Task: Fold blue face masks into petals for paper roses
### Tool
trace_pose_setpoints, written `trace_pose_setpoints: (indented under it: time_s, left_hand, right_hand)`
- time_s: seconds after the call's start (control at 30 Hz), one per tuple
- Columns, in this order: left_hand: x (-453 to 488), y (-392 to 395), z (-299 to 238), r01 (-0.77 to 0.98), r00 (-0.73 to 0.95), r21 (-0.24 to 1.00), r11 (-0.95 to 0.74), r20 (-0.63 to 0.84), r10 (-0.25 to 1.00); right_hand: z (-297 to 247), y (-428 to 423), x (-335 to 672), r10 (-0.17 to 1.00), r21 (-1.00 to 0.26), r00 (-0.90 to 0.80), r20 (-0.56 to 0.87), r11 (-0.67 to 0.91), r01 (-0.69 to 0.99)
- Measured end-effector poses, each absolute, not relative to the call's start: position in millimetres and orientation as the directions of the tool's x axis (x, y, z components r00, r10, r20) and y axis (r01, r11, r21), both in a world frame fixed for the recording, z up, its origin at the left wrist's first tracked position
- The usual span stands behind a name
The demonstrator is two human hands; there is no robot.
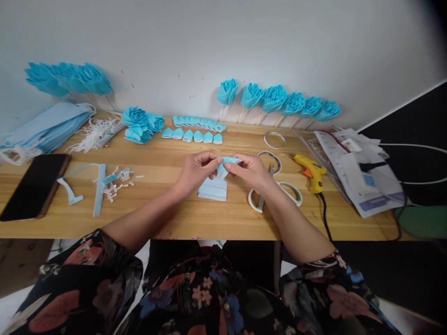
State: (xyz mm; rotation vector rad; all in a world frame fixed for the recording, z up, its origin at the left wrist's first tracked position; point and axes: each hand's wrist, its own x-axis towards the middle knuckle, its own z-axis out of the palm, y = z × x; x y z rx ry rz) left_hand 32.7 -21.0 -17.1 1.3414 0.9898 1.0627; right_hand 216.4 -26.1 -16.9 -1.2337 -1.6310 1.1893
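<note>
Both my hands meet over the middle of the wooden table (209, 223). My left hand (197, 170) and my right hand (249, 172) pinch a small light-blue folded piece (228, 163) between their fingertips, held just above the table. Directly under it lies a small stack of light-blue cut sheets (213, 190). Beyond my hands sits a row of folded blue petals (192, 135) and a longer overlapped strip of them (199, 123).
White-handled scissors (265, 193) and a yellow glue gun (310, 172) lie to the right, with tape rings (274, 138), papers (363, 179) and cables. Blue paper-like roses (275, 100) lean on the wall. Left: a phone (33, 186), face masks (45, 128), white ear loops (94, 132), cut scraps (111, 184).
</note>
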Motion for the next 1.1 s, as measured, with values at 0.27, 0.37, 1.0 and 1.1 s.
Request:
trace_pose_setpoints:
  time_s: [0.27, 0.37, 1.0, 1.1]
  left_hand:
    - [32.4, -21.6, -15.9, 0.007, 0.322, 1.000, 0.021, -0.022, 0.946]
    - [31.9, -20.4, -15.4, 0.032, 0.342, 0.999, 0.040, -0.049, 0.939]
    - [29.5, -12.7, -19.8, -0.251, 0.268, 0.944, 0.213, -0.143, 0.953]
    - [30.4, -13.6, -19.5, -0.305, 0.284, 0.920, 0.247, -0.160, 0.945]
  right_hand:
    - [-11.3, -24.6, 219.2, 0.985, -0.949, -0.155, 0.075, 0.118, 0.291]
    - [-12.4, -24.0, 220.9, 0.980, -0.930, -0.178, 0.090, 0.147, 0.338]
    - [-9.5, -29.8, 221.3, 0.634, -0.377, -0.459, 0.622, 0.757, 0.534]
    - [-16.5, -27.1, 219.7, 0.604, -0.313, -0.523, 0.602, 0.781, 0.541]
